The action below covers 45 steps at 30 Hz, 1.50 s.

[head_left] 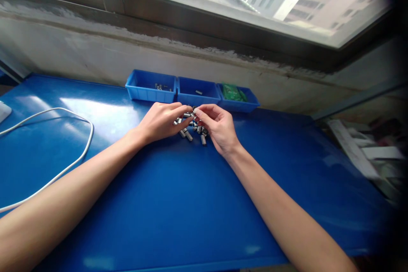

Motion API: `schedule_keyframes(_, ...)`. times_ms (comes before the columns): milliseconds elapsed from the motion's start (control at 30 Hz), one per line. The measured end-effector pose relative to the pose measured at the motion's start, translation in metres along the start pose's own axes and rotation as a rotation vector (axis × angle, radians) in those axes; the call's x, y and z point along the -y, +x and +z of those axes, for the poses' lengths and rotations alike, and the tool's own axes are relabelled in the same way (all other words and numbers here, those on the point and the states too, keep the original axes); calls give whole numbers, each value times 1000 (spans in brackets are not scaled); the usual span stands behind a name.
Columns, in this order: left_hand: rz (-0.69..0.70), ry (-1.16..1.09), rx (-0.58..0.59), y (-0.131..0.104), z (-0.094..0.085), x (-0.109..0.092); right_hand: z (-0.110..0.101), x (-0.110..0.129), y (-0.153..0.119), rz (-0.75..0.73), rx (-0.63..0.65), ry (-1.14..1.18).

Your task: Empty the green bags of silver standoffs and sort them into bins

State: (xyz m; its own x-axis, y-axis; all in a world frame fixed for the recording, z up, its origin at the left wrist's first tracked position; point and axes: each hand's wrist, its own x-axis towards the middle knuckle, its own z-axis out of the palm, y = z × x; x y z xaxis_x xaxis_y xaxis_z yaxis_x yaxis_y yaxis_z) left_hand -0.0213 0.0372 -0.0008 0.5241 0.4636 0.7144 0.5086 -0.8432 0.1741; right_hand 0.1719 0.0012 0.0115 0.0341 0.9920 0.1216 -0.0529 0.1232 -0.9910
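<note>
Several small metal cylindrical parts [188, 136] lie in a loose pile on the blue table [178, 204]. Over the left side of the pile is my left hand [164, 121], its fingers bent towards the right; whether they hold a part cannot be made out. My right hand [219, 125] is at the right side of the pile, thumb and index finger pinched together near the left fingertips. Whatever lies in that pinch is too small to name. Both hands partly cover the pile.
Three blue bins stand behind the hands: the left bin [149, 93] and middle bin [200, 98] hold small metal parts, the right bin [240, 105] a green packet [233, 92]. A white cable [90, 136] curves across the left. A window [204, 12] is behind.
</note>
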Motion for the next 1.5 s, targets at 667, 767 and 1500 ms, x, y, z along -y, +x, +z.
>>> schedule_keyframes(667,-630,-18,-354,-1,-7,35,-10,1,-8,-569,247,-1097)
schedule_keyframes(767,-699,-70,-354,-1,-8,35,-8,-1,-8,-562,285,-1135)
schedule_keyframes(1500,-328,106,-179,1,0,9,-2,1,-6,-600,348,-1257)
